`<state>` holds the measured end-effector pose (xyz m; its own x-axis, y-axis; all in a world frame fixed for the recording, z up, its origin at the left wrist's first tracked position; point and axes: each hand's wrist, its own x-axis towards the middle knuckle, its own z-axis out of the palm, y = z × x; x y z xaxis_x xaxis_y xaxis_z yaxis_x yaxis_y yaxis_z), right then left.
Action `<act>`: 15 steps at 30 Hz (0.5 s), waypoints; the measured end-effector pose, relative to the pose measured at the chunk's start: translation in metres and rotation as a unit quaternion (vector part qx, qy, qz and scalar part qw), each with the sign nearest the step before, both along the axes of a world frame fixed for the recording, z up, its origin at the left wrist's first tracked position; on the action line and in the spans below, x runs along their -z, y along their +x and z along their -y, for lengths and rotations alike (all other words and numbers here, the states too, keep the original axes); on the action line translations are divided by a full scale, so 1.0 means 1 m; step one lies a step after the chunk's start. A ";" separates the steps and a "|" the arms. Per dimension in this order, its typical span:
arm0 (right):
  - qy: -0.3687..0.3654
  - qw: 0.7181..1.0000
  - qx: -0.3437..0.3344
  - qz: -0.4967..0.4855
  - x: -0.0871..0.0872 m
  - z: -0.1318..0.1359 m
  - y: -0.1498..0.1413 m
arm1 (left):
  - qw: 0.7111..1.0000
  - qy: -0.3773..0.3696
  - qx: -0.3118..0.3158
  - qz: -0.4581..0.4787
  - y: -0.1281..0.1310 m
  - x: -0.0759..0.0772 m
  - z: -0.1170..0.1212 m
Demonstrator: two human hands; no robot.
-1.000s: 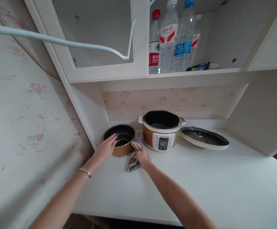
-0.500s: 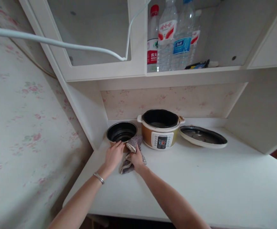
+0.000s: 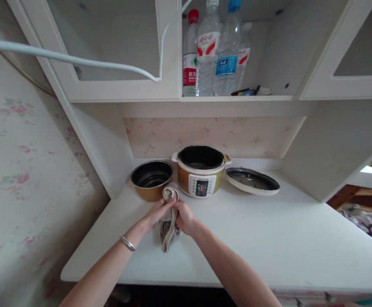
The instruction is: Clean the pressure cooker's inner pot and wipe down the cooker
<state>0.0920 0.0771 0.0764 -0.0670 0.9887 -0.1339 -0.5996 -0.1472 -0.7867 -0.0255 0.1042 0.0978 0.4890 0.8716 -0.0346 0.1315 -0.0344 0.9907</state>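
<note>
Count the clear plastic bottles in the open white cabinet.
4, left to right: red-capped bottle, front white-capped bottle, blue-capped bottle, and, partly behind that, rear white-capped bottle. More may be hidden behind them.

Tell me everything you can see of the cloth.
The cloth looks like soft fabric, mottled grey-brown with cream bands. It is bunched, its top rolled into a coil and its lower end loose, in front of the leftmost pot. The left-hand grip and right-hand grip hold its middle from either side; whether it touches pot or counter is unclear.
</note>
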 end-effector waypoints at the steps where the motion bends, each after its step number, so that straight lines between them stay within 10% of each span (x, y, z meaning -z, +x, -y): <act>1: 0.005 1.000 -0.017 -0.024 -0.007 0.006 0.006 | 0.999 -0.034 0.000 0.030 0.009 0.000 0.006; 10: -0.022 0.992 -0.125 -0.001 -0.039 0.042 0.102 | 0.980 -0.144 -0.062 0.121 0.071 -0.002 0.018; 15: -0.018 0.995 -0.081 0.054 -0.026 0.055 0.164 | 0.989 -0.112 -0.086 0.033 0.079 -0.049 -0.002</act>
